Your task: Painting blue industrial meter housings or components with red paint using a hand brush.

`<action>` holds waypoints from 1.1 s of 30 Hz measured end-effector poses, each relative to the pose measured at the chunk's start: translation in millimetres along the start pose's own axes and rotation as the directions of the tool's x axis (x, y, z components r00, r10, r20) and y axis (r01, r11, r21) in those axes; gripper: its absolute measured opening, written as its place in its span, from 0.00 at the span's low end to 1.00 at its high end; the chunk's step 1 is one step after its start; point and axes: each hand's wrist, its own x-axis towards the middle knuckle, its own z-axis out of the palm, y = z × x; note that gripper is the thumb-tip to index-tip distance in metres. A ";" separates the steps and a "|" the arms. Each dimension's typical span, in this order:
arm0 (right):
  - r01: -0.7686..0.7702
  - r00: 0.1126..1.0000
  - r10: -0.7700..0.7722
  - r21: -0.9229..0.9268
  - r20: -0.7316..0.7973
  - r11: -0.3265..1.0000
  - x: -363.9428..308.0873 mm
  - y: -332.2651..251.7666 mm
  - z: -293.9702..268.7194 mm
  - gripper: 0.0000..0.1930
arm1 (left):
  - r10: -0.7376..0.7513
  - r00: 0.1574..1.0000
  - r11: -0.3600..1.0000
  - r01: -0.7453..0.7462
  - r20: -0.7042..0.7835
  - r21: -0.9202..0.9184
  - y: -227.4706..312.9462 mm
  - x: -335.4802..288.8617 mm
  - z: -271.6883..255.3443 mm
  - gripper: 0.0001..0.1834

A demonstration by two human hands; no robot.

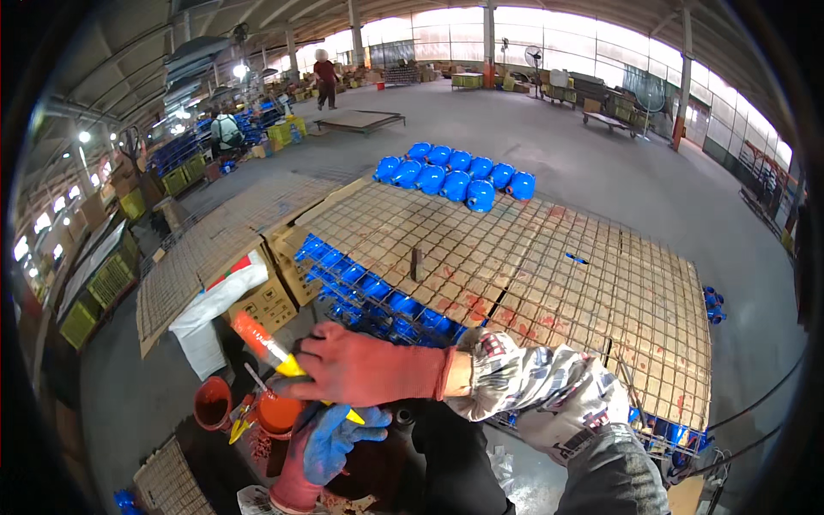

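Well, left of the mesh-topped bench [642, 296] sits a red pot [212, 396], low and near the worker's hands. Next, also left of the bench, a paintbrush [275, 353] tilts its red bristles up, probably to keep the gloves clear of them. Another red pot [279, 415] sits below. The left hand [330, 451] hangs half-curled; whether it grips the handle's end I can't tell. The right hand [365, 367] clasps the yellow handle firmly. Blue rounded parts [456, 184] crowd the bench's far edge, perhaps saving room.
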 end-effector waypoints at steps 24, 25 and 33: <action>-0.893 0.448 0.886 0.013 0.119 0.450 -288.5 370.8 75.8 0.38 | 0.586 0.806 0.563 -0.475 0.078 0.676 29.1 424.4 -248.7 0.14; -0.929 0.332 0.933 -0.125 0.140 0.349 -280.9 378.9 83.9 0.37 | 0.583 0.806 0.559 -0.488 0.101 0.670 23.9 432.0 -253.3 0.13; -0.816 0.173 0.984 -0.555 0.036 0.164 -254.2 390.9 106.5 0.15 | 0.579 0.814 0.591 -0.454 0.041 0.667 1.4 435.6 -263.2 0.16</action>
